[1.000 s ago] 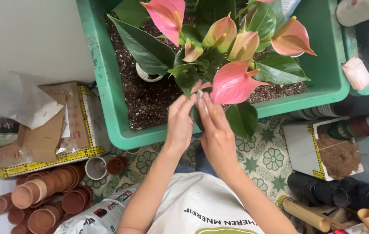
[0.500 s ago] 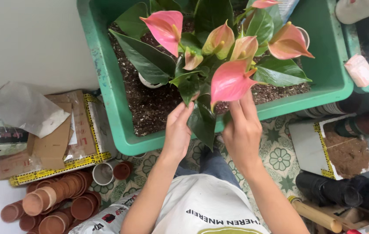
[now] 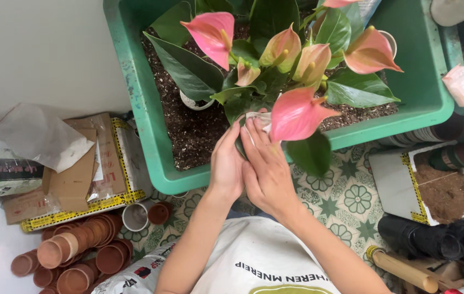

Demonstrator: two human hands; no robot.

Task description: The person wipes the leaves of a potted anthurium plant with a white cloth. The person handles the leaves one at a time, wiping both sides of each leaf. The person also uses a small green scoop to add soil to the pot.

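Patterned green-and-white floor tiles (image 3: 352,198) run under everything. At 8 o'clock sit stacked terracotta pots (image 3: 79,253); bamboo sticks (image 3: 401,269) lie at 4. Dead centre, left hand (image 3: 227,166) and right hand (image 3: 264,169) press together, fingers wrapped around a white pot (image 3: 258,118) under the pink anthurium (image 3: 281,60). Further out, at 12, it sits in a green tub (image 3: 134,81) of potting soil (image 3: 188,130).

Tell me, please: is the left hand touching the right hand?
Touching. In the head view the left hand lies flat against the right hand, side by side with no gap, under the pink flower.
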